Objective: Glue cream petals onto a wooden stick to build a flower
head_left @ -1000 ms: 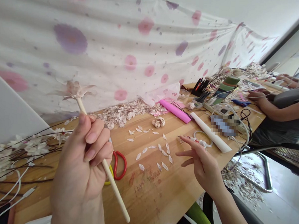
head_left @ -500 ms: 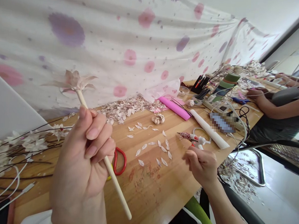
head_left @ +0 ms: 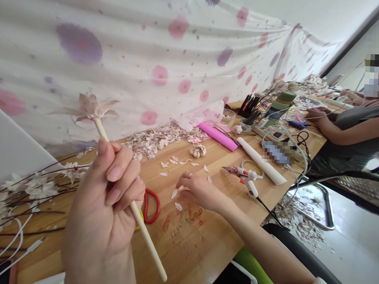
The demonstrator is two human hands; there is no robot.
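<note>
My left hand (head_left: pixel 110 205) is closed around a pale wooden stick (head_left: pixel 149 241), held up at a slant on the left. A flower of pale, translucent petals (head_left: pixel 92 107) sits at the stick's upper end. Over the tabletop, my right hand (head_left: pixel 201 191) reaches among the loose white petals (head_left: pixel 178 206), its fingers slightly apart and pointing down. Some petals lie hidden under it. To its right a white and red glue gun (head_left: pixel 249 181) rests on the table, its nozzle pointing left. Red-handled scissors (head_left: pixel 152 205) lie partly behind my left hand.
A heap of dried petals (head_left: pixel 158 138) lies along the curtain. Beyond are a seed-pod-like cluster (head_left: pixel 198 151), a pink roll (head_left: pixel 218 136), a white roll (head_left: pixel 261 161) and a green bottle (head_left: pixel 280 108). White flower stems (head_left: pixel 41 185) lie left. Another person (head_left: pixel 361 130) sits at right.
My right hand has moved left from beside the glue gun's handle to the loose petals, leaving the glue gun on the table. My left hand still holds the flower stick.
</note>
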